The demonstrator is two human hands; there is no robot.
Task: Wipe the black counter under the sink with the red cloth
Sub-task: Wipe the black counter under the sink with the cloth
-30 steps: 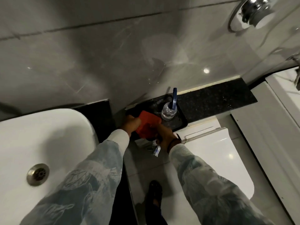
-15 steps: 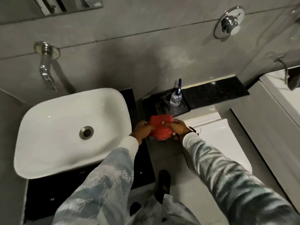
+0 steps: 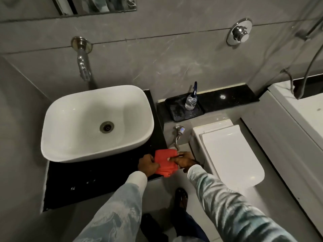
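Note:
The red cloth (image 3: 165, 162) is folded and held between both hands over the right front corner of the black counter (image 3: 90, 182). My left hand (image 3: 147, 165) grips its left side and my right hand (image 3: 185, 160) pinches its right edge. The white basin (image 3: 94, 123) sits on the counter and covers most of it; only a black strip in front and to the right shows.
A wall spout (image 3: 83, 65) hangs above the basin. To the right, a black ledge (image 3: 232, 97) carries a tray (image 3: 176, 109) with a clear bottle (image 3: 190, 101). Below it are a small valve (image 3: 180, 131) and the closed white toilet (image 3: 229, 152). A bathtub edge (image 3: 300, 109) is far right.
Both hands have pulled the red cloth back from the tray on the ledge to the counter's right front corner. The view has widened and now takes in the whole basin.

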